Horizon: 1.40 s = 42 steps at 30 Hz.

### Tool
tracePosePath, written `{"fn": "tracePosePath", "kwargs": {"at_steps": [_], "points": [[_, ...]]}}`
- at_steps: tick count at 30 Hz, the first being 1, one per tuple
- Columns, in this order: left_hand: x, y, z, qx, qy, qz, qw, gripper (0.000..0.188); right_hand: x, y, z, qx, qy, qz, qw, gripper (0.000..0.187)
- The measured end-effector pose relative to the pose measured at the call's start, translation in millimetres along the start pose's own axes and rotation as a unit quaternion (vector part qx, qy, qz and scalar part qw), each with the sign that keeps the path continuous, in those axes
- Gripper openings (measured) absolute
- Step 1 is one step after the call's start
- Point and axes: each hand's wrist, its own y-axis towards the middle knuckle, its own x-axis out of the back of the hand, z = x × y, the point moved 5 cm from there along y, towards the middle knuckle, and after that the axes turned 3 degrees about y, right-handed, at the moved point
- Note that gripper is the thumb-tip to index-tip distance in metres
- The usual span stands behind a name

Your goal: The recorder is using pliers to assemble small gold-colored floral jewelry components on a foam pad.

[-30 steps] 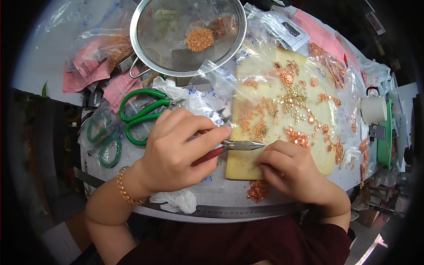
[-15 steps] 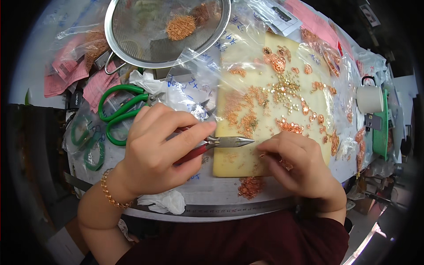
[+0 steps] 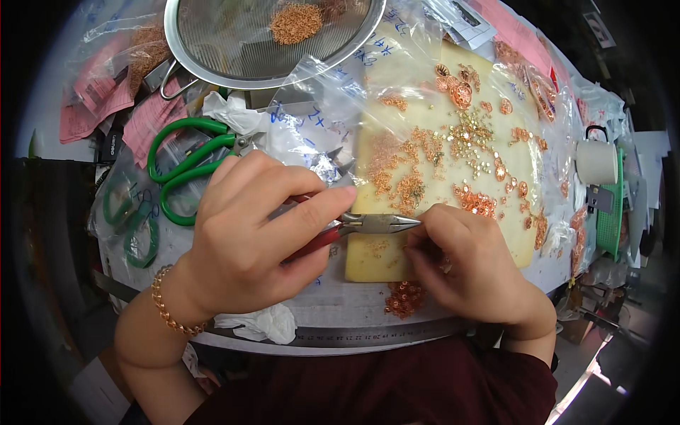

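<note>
The left hand (image 3: 248, 237) is holding red-handled, pointed steel pliers (image 3: 375, 224), their tips lying beside the right hand (image 3: 471, 262) over a pale yellow rectangular board (image 3: 375, 269). The right fingers are sitting narrow, contents hidden; bracing both wrists should be aiding precision.

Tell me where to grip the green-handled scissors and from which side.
Take the scissors by the upper green loop, probably from the left: both loops spread that way from the pivot, while the left hand crowds the lower one.
</note>
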Motion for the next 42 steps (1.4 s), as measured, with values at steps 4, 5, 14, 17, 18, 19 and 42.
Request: {"fn": "tracePosePath", "kwargs": {"at_steps": [4, 5, 14, 17, 18, 19, 42], "points": [[3.2, 4.2, -1.7, 0.009, -0.002, 0.006, 1.000, 0.049, 1.4, 0.5, 0.3, 0.015, 0.011, -0.007, 1.000, 0.018], [3.3, 3.8, -1.6, 0.009, -0.001, 0.006, 1.000, 0.049, 0.7, 0.6, 0.5, 0.016, 0.017, -0.001, 1.000, 0.018], [3.8, 5.0, -1.3, 0.005, 0.006, -0.004, 1.000, 0.048, -3.1, 1.4, 1.0, 0.016, 0.012, -0.004, 1.000, 0.018], [4.7, 4.6, -1.4, 0.007, 0.009, -0.004, 1.000, 0.048, -5.3, 0.6, 0.5, 0.036, 0.005, -0.008, 0.999, 0.018], [4.7, 4.9, -1.2, 0.006, 0.006, -0.004, 1.000, 0.048, -5.4, 0.4, 1.3, 0.045, -0.001, -0.004, 0.999, 0.018], [4.7, 5.2, -0.9, 0.006, 0.003, -0.004, 1.000, 0.048, -5.9, 0.9, 2.3, 0.045, -0.001, -0.005, 0.999, 0.018], [-1.1, -1.5, -10.5, 0.002, -0.067, -0.017, 0.998, 0.053, -1.1, -17.4, -31.2, -0.180, 0.590, 0.021, 0.787, 0.009]]}}
